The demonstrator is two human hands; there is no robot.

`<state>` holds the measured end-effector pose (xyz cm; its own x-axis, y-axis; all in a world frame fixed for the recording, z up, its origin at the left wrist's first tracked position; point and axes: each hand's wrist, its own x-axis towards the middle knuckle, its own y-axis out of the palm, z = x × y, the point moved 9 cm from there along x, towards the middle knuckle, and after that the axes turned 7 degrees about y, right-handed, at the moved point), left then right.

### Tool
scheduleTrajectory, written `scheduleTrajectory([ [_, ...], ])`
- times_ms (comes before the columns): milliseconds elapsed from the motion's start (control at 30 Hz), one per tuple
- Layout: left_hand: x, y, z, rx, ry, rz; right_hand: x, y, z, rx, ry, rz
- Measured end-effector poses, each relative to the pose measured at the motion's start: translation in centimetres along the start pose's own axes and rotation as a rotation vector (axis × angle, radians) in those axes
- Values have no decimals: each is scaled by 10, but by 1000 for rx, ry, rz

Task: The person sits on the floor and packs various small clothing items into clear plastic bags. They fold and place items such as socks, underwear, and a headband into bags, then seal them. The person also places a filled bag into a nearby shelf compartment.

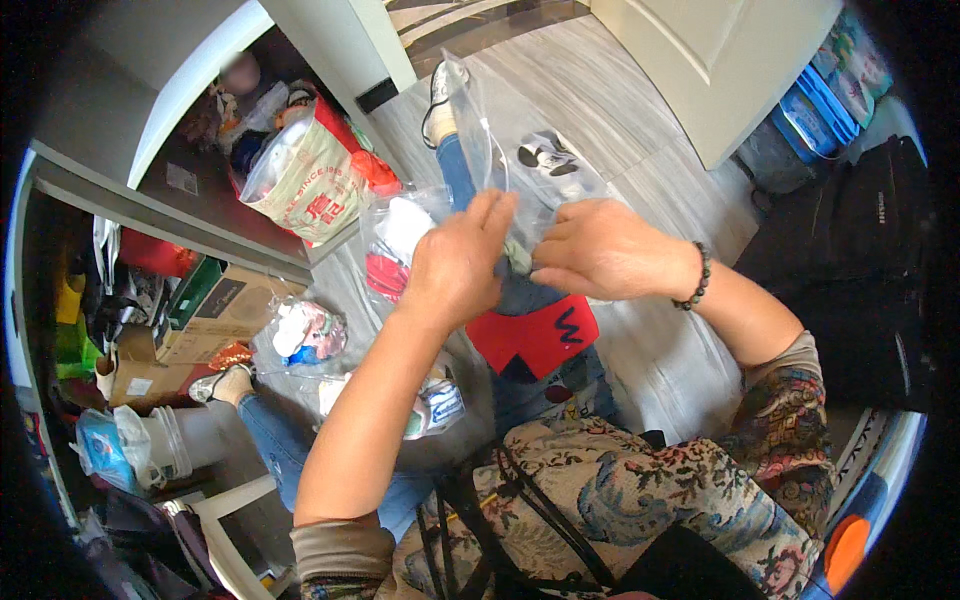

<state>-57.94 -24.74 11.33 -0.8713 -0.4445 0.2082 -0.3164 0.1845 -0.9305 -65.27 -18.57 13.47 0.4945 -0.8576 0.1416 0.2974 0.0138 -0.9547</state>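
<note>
My left hand and my right hand hold a clear plastic zip bag between them above my lap. The fingers of both are bent on its plastic. Black-and-white folded cloth shows beyond the bag, and a pale green bit of cloth lies between my hands. Beneath them a red cloth piece with a black zigzag lies over my jeans. Left of my left hand is a clear bag with white and pink-red cloth. More clear bags of clothing rest on the floor and close to my left forearm.
A printed shopping bag full of items stands in the open cabinet at upper left. Cardboard boxes and white buckets are at the left. An open door is at the top, a black case at the right, a white stool at lower left.
</note>
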Motion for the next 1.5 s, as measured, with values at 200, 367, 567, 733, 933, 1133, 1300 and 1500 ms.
scheduleTrajectory([
  [200, -1, 11, 13, 78, 110, 9, 13, -24, -41, -264, 268, 83],
  [367, 11, 6, -7, 110, 270, -128, 46, -26, -42, -378, 320, -124],
  [567, -2, -8, -9, 188, 312, -240, 60, 10, -73, -174, 428, 105],
  [733, -10, -5, -16, 164, 330, -230, 58, 2, -75, -205, 433, -59],
  [933, -14, -10, -19, 164, 359, -221, 39, 41, -59, -253, 397, 29],
  [1133, -26, -15, -7, 228, 264, -148, -5, -23, -151, -348, 805, -223],
  [1300, -25, -14, -12, 236, 235, -151, -11, -63, -123, -256, 709, -323],
  [1500, -26, -10, -24, 213, 273, -186, 2, -77, -57, -242, 354, -415],
])
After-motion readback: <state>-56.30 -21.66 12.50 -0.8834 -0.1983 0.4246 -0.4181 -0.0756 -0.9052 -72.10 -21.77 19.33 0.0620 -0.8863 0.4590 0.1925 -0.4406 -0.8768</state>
